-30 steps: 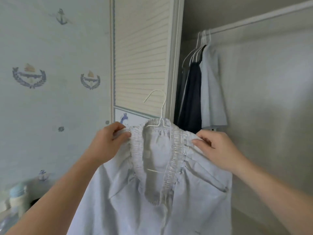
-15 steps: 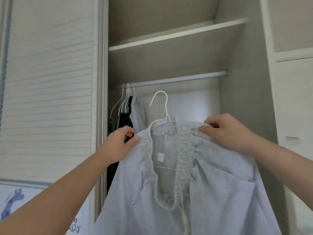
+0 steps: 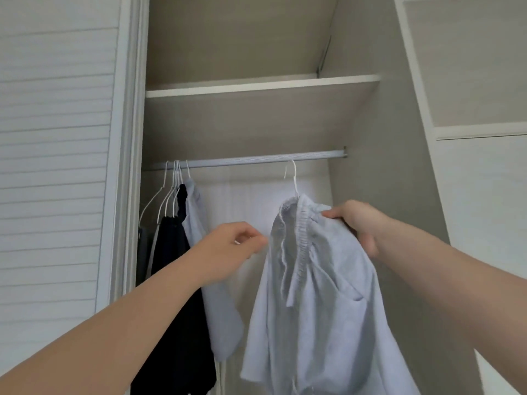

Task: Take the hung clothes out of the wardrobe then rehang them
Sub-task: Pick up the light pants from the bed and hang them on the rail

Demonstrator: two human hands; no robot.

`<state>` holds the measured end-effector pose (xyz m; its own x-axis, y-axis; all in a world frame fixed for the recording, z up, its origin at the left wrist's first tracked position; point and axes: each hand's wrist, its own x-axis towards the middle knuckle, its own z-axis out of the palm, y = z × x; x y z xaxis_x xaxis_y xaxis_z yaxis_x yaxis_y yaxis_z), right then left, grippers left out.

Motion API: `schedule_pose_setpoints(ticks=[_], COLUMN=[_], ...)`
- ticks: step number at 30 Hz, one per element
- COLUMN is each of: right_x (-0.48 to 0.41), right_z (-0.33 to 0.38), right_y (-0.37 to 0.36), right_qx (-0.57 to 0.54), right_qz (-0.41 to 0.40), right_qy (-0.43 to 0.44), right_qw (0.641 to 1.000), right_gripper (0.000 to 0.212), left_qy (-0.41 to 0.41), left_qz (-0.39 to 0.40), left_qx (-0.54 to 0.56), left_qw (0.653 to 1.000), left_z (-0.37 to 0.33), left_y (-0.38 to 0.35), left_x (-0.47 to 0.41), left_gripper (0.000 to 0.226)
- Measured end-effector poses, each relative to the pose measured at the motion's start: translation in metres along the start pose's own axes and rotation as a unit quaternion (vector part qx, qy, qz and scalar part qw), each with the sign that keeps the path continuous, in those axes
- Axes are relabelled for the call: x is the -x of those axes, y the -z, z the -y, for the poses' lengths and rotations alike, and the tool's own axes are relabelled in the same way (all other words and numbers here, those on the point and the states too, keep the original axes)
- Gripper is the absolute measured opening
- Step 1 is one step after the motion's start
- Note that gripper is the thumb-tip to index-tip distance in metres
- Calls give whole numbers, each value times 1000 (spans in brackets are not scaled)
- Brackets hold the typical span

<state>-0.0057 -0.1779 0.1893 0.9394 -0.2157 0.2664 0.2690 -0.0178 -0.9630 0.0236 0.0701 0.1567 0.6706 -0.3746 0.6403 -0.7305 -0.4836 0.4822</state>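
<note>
Raised since earlier, garment (image 3: 328, 280) now hangs under the rail's (image 3: 248, 160) right part, hanger (image 3: 293, 178) hook touching the rail. Right hand (image 3: 356, 223) grips its waistband. Left hand's (image 3: 228, 246) fingers curl just beside it; whether pinching, cannot tell. Other clothes (image 3: 176, 252) hang at rail's left.

Below the rail (image 3: 248, 160), toward its right end, a pale blue garment (image 3: 319, 280) hangs on a white hanger (image 3: 294, 178) whose hook meets the rail. The right hand (image 3: 356, 223) grips its gathered waistband. The left hand (image 3: 231, 249), fingers curled, sits at the cloth's edge, grip unclear; hung clothes (image 3: 182, 252) bunch below the rail's left end.
</note>
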Motion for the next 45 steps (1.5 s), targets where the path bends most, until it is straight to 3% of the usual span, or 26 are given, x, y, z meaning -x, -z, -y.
schedule_pose_setpoints(ticks=[5,9,13,16,24,31,36,40,45], right_x=[-48,-79,-110,-129,-201,-249,-270,-288,-296], right_z=[-12,-14,-12,-8,11,40,53,52,34], right_y=[-55,-97,-123,-124,-117,-151,-185,-207,-225], right_qx=[-69,-68,-45,1,103,155,135,94,74], right_qz=[64,91,104,128,85,154,190,213,266], right_qy=[-7,10,39,84,241,299,296,270,231], right_qw=[996,993,993,988,961,929,926,934,933], right_gripper=[41,10,19,12,21,35,37,19,17], left_qy=[19,38,52,45,35,43,75,123,187], left_qz=[33,39,-50,-134,-249,-360,-388,-370,-347], left_qx=[-3,-74,-216,-277,-322,-346,-376,-402,-443], left_qw=[999,996,974,950,913,865,838,828,805], left_z=[-3,3,22,46,83,91,93,101,111], left_y=[4,6,12,14,27,52,65,65,58], left_x=[-22,-42,-68,-91,-140,-181,-207,-224,-226], left_gripper=[38,45,38,37,28,34,32,24,6])
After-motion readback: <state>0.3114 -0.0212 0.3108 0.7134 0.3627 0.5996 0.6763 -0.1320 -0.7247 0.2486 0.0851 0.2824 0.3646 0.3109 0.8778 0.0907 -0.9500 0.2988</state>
